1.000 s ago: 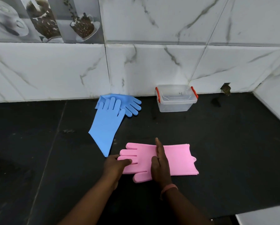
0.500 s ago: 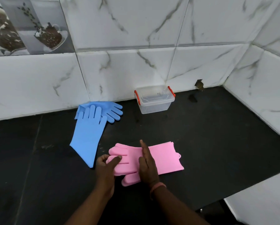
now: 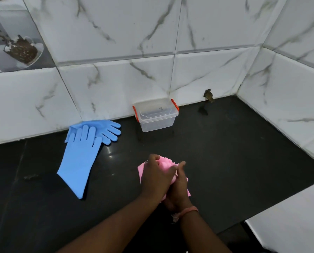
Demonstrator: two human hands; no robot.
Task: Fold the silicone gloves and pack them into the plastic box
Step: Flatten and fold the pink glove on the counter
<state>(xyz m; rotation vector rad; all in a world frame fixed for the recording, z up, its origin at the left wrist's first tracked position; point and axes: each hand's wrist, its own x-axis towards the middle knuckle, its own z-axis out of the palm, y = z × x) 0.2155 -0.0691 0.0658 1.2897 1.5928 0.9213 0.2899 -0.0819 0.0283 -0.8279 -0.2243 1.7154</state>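
Pink silicone: the pink gloves (image 3: 166,162) are being held as a folded bundle between both hands, near the front of the black counter (image 3: 234,161); whether the bundle is resting on the counter or lifted just clear of it cannot be told.
Step in hand: judging by the compact bundle, folding is finishing and the pack is being readied for the box.
Doing it well: springy silicone is likely to unfold, so the fold should be kept pressed flat and tight on both sides until it is sitting inside the box walls.
Left hand (image 3: 155,177): fingers are curling over the top of the bundle and gripping it.
Right hand (image 3: 178,187): it is pressing against the bundle's right side, thumb and fingers pinching the fold; how far they are wrapping round is partly hidden.
Box (image 3: 157,115): it is standing open and empty-looking against the tiled wall, well apart from the hands.
Blue gloves (image 3: 85,150): they are lying flat and unfolded, overlapping, left of the box.
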